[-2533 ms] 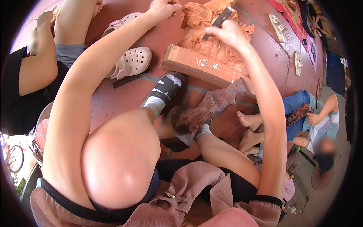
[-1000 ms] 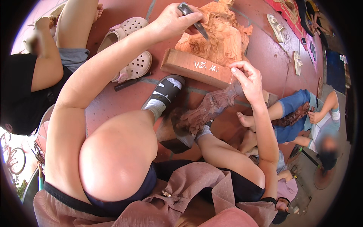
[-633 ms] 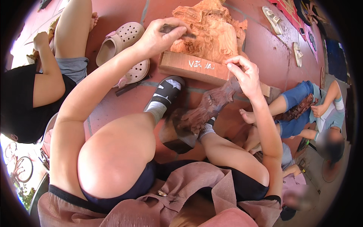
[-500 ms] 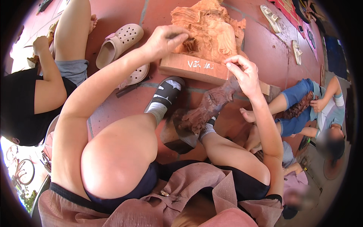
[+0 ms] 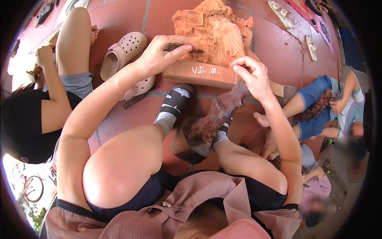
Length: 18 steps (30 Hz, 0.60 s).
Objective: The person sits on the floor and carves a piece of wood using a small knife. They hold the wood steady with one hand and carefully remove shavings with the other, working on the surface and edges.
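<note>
A carved figure of pale orange wood stands on its rectangular wooden base, in front of me on the tiles. White handwriting runs along the base's near face. My left hand is closed round a dark, slim brush, its dark tip against the carving's lower left part. Thumb and forefinger of my right hand pinch together at the base's right end; a thin pale line shows below them, too fine to make out. Beneath that hand, a darker reddish-brown carved wood piece leans between my feet.
Beige clogs lie left of the base, with a dark flat bar beside them. One person sits at my left, others at my right. Pale sandals lie on the red tiled floor at far right.
My left hand has turned and lowered slightly, showing more of the brush at the carving. The right hand keeps its pinch near the base's end. The whole view has shifted a little.
</note>
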Motion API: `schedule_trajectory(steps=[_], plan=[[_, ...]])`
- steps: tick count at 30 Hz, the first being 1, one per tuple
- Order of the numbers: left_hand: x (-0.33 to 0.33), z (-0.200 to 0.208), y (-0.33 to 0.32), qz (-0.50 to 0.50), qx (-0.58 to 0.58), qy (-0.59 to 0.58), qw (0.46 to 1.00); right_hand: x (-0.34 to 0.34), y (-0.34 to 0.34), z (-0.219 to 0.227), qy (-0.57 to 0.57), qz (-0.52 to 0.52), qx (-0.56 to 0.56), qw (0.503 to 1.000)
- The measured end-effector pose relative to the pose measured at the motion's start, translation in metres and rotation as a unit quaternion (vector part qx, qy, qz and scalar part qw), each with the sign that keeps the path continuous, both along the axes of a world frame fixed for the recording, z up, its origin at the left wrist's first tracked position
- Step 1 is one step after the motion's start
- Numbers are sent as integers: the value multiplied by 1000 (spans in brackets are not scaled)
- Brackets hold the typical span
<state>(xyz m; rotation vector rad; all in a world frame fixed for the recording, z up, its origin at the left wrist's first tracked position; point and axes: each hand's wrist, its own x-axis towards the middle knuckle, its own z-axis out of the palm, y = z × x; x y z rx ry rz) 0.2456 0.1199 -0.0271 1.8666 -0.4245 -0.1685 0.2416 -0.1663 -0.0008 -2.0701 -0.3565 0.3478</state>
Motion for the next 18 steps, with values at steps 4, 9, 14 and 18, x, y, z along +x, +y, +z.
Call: schedule_trajectory(steps=[4, 9, 14, 18], plan=[[-3, -6, 1, 14, 48, -42, 998, 1, 3, 6, 8, 12, -16, 1000], [-12, 4, 8, -5, -24, 63, 998, 0, -3, -3, -17, 8, 2, 1000], [1, -9, -5, 32, -2, -14, 999, 0, 0, -1, -5, 5, -2, 1000], [-10, 3, -1, -23, 30, -9, 999, 2, -2, -2, -21, 7, -17, 1000]])
